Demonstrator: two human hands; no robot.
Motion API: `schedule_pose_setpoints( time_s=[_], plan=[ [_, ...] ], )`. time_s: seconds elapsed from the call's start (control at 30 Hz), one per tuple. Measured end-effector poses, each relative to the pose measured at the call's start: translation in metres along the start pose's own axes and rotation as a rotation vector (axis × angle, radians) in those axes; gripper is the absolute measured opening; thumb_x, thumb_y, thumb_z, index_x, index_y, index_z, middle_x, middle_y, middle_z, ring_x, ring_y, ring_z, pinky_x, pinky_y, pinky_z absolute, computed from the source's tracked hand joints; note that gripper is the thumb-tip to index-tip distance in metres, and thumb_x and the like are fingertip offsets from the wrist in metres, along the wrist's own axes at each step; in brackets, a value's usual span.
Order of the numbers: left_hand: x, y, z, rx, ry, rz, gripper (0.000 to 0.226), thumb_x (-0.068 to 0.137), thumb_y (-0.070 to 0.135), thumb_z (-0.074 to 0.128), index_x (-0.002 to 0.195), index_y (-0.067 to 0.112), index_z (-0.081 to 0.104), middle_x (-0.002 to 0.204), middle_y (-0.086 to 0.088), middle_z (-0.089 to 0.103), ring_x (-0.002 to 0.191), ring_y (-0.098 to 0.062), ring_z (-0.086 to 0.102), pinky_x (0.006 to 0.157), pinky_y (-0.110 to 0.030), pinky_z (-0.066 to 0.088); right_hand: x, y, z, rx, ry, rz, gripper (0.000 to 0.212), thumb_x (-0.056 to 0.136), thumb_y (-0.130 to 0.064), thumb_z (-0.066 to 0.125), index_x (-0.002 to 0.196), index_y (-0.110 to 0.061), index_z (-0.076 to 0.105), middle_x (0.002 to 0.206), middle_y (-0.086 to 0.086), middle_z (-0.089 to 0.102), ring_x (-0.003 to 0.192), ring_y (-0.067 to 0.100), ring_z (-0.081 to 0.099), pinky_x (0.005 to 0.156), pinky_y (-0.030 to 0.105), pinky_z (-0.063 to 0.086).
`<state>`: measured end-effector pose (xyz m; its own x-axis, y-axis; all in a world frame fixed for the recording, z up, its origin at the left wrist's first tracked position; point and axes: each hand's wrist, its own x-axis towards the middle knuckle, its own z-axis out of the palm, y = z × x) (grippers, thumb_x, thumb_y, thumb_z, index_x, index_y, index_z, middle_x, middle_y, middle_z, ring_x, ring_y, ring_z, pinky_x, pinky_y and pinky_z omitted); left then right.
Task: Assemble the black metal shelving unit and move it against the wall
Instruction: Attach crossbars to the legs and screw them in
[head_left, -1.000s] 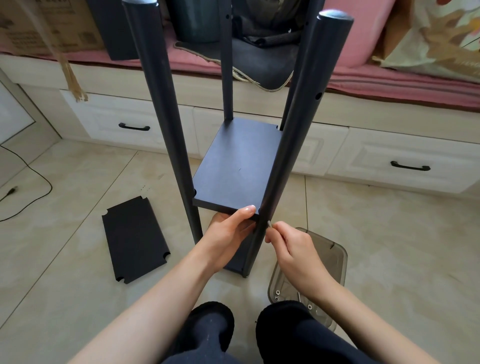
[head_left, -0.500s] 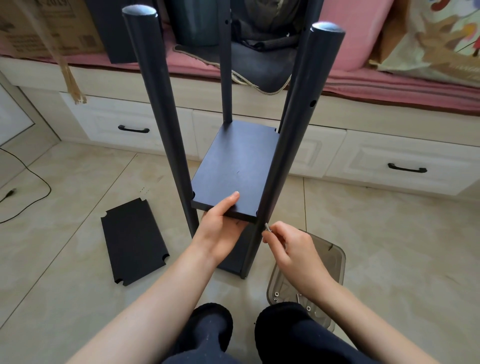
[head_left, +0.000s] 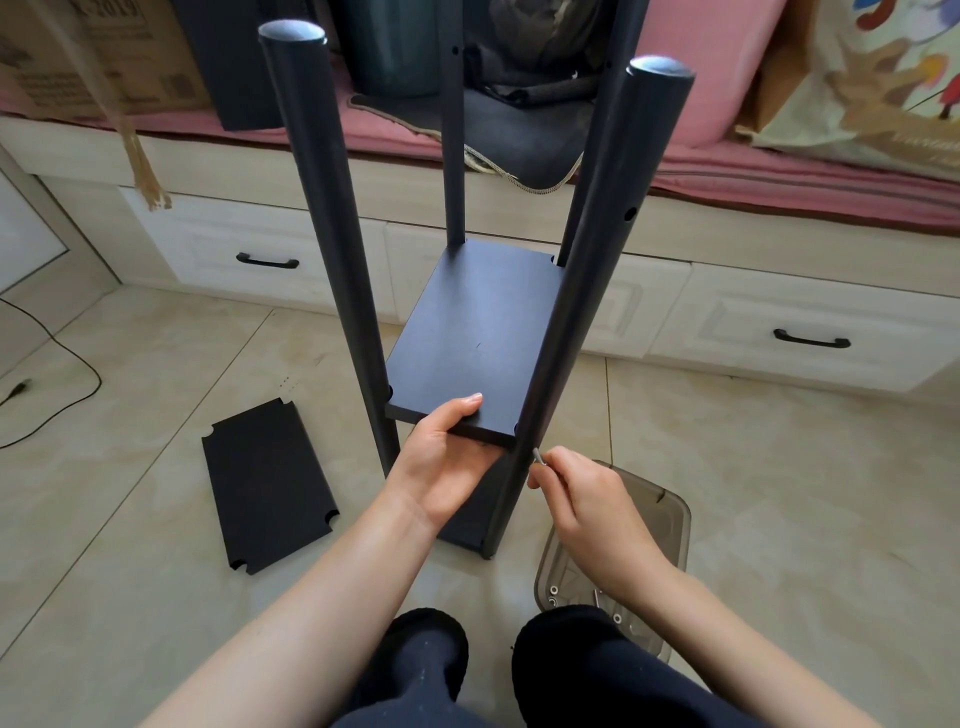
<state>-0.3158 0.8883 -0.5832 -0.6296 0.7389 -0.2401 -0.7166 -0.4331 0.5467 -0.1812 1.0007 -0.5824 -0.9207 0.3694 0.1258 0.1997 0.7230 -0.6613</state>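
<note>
While we hold the shelf board (head_left: 470, 343) by its near edge, our left hand (head_left: 441, 465) has its thumb flat on top of the board and its fingers (head_left: 480, 451) curled underneath. The board sits level between four black poles. Its long axis runs away from us toward the drawers (head_left: 800, 332), and its notched corners meet the poles. Our right hand (head_left: 587, 499) is just right of the near right pole (head_left: 587, 291) and pinches a small metal screw (head_left: 538, 458) between thumb and forefinger. The screw's tip touches or nearly touches the pole, just below the board's near right corner; we cannot tell which.

The near left pole (head_left: 332, 223) and the near right pole stand upright on the floor (head_left: 779, 493), long axes vertical, their capped tops nearest the camera. Small round holes show on the side of the right one. A lower board sits near the floor under the one we hold.

A second loose board (head_left: 267, 488) lies flat on the tiles to the left, well apart from our hands, with its long axis pointing away from us. A smoky clear plastic tray (head_left: 670, 525) with small hardware in it sits beside our right wrist. On the cardboard box (head_left: 93, 52) at upper left, printed digits read roughly "2019"; the rest is too blurred to read. A black cable (head_left: 62, 358) trails across the floor at far left.
</note>
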Motion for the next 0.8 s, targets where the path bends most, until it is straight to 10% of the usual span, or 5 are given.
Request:
schedule_pose_setpoints(
  time_s=[0.8],
  plan=[
    [-0.004, -0.013, -0.014, 0.451, 0.021, 0.116, 0.020, 0.089, 0.022, 0.071, 0.106, 0.012, 0.074, 0.112, -0.018, 0.070, 0.109, -0.036, 0.067, 0.097, -0.042, 0.054, 0.004, 0.002, -0.006, -0.197, -0.072, -0.050, 0.027, 0.105, -0.027, 0.039, 0.080, -0.019, 0.044, 0.071, -0.006, 0.048, 0.068, 0.019, 0.047, 0.065, 0.034, 0.029]
  ],
)
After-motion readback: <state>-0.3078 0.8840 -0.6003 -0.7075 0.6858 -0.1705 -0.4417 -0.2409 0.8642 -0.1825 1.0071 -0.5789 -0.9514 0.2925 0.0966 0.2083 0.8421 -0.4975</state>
